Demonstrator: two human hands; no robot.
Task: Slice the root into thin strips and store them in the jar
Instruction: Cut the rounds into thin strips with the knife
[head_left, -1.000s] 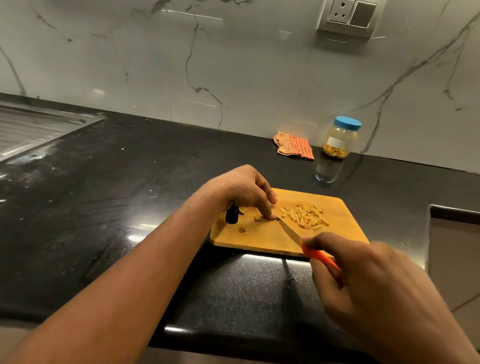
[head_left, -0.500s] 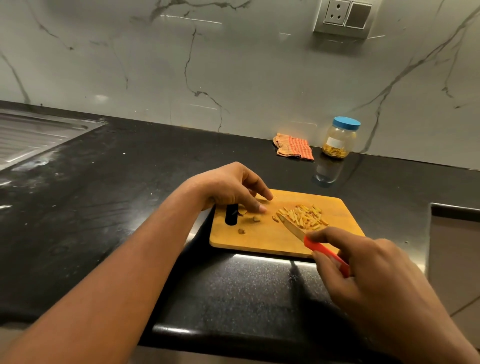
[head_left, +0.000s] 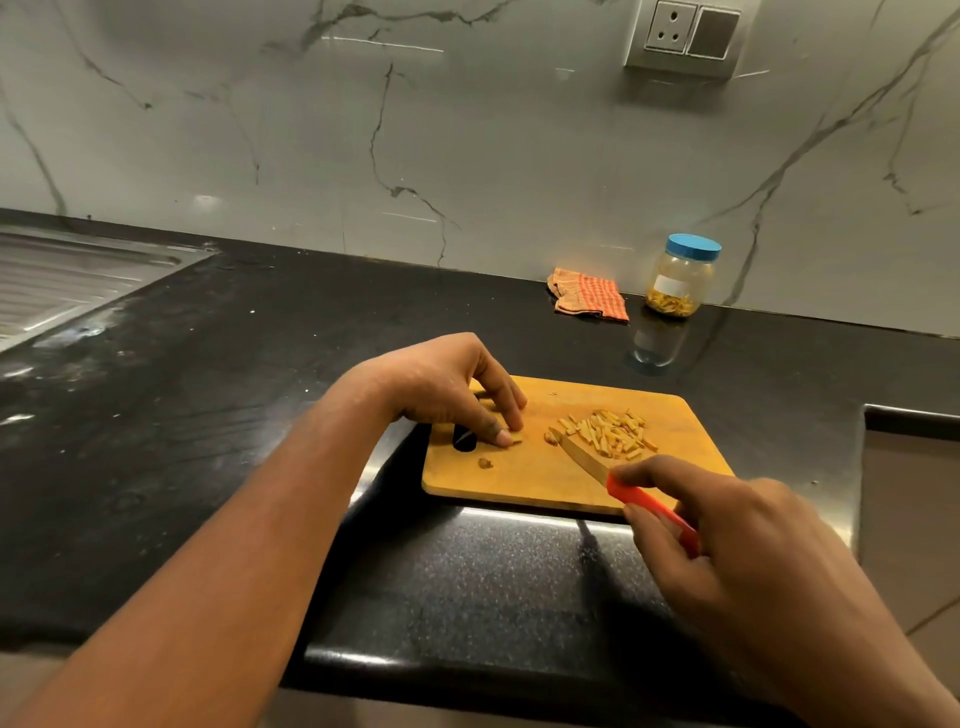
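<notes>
A wooden cutting board (head_left: 519, 480) lies on the black counter. On its right part sits a pile of thin yellow root strips (head_left: 608, 434). My left hand (head_left: 447, 389) rests on the board's left side, its fingertips pressing a small root piece (head_left: 516, 441). Another small scrap (head_left: 484, 462) lies nearer the front edge. My right hand (head_left: 737, 551) grips a knife by its red handle (head_left: 652, 512); the blade (head_left: 579, 454) points toward the pile, its tip touching a bit of root. A clear jar with a blue lid (head_left: 681, 275), holding some strips, stands at the wall.
A folded orange checked cloth (head_left: 587, 293) lies left of the jar. A steel sink drainboard (head_left: 62, 280) is at the far left. A wall socket (head_left: 685, 34) is above. The counter drops to a lower recess (head_left: 909, 493) at the right.
The knife has swung right, its blade pushing cut bits toward the pile. My left hand's fingers have shifted slightly left and pressed down on a small piece.
</notes>
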